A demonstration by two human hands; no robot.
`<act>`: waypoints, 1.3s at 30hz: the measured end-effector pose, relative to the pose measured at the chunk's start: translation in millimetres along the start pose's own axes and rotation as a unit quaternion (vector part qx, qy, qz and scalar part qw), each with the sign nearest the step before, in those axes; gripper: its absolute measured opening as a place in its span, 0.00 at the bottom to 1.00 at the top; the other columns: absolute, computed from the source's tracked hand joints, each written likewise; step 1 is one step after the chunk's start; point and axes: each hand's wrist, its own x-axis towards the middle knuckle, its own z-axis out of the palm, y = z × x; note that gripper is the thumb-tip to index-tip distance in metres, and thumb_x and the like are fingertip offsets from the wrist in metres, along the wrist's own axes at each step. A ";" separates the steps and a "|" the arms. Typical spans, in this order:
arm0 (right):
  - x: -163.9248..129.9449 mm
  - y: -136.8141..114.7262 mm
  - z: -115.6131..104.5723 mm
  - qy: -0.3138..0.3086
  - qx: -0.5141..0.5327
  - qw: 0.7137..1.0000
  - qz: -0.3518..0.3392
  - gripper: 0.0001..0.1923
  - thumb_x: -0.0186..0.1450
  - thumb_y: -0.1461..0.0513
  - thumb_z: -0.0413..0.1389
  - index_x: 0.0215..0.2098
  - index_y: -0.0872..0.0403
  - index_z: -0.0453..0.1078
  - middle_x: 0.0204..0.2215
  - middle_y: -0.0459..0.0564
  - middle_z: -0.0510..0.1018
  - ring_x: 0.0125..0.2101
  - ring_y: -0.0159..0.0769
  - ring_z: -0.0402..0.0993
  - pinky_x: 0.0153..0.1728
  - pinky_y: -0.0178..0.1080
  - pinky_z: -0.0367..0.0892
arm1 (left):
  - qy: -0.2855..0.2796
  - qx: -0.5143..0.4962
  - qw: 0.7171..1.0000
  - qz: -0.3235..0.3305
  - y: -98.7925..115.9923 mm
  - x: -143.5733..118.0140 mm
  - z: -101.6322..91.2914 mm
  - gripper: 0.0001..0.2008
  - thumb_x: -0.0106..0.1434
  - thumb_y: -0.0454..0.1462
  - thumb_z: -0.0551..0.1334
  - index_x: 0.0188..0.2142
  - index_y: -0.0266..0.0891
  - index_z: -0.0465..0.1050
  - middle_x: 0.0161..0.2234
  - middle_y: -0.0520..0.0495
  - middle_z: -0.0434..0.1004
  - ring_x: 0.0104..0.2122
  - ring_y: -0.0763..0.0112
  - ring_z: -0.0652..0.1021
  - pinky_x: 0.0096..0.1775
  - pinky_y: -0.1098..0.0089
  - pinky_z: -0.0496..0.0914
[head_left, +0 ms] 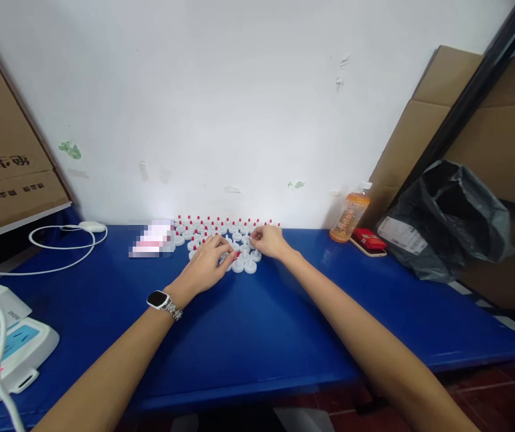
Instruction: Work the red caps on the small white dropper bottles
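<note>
Several white round nozzle caps (250, 266) stand upright in a close group on the blue table at the foot of the wall. Many of them, mainly toward the back and left, carry small red tips (238, 255); several near the front right have bare white spouts. My left hand (205, 264), with a watch on its wrist, reaches over the front left of the group. Its fingers are curled around a white cap that they partly hide. My right hand (270, 241) is pinched at the group's right side, low over the caps. What lies between its fingertips is too small to make out.
A blurred flat item (151, 239) lies left of the caps. An orange drink bottle (351, 213), a red packet (369, 239) on a phone and a dark plastic bag (446, 222) are on the right. A white power device (9, 348) and cable (63, 270) occupy the left.
</note>
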 end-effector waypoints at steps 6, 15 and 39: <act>2.2 0.5 -0.7 0.002 0.075 0.997 0.030 0.15 0.59 0.62 0.57 0.44 0.52 0.76 0.30 0.44 0.82 0.36 0.35 0.77 0.44 0.37 0.63 | -0.001 -0.023 1.000 -0.007 -0.8 -2.2 -1.2 0.16 0.71 0.43 0.50 0.35 0.40 0.73 0.41 0.45 0.70 0.42 0.64 0.71 0.48 0.60 0.67; 47.8 1.6 13.1 0.073 -0.090 0.992 0.039 0.12 0.62 0.56 0.56 0.40 0.51 0.78 0.41 0.55 0.79 0.47 0.46 0.69 0.50 0.47 0.53 | 0.011 -0.040 0.999 -0.020 1.0 -2.2 -2.7 0.14 0.70 0.42 0.52 0.34 0.40 0.73 0.40 0.46 0.71 0.43 0.63 0.71 0.48 0.60 0.66; -64.1 -41.7 -3.5 0.092 0.258 0.947 -0.167 0.11 0.62 0.63 0.56 0.44 0.53 0.73 0.34 0.45 0.79 0.28 0.29 0.70 0.34 0.34 0.67 | 0.044 0.030 0.999 0.006 25.6 -0.5 -11.2 0.12 0.73 0.41 0.49 0.35 0.41 0.64 0.35 0.48 0.70 0.37 0.64 0.71 0.41 0.62 0.65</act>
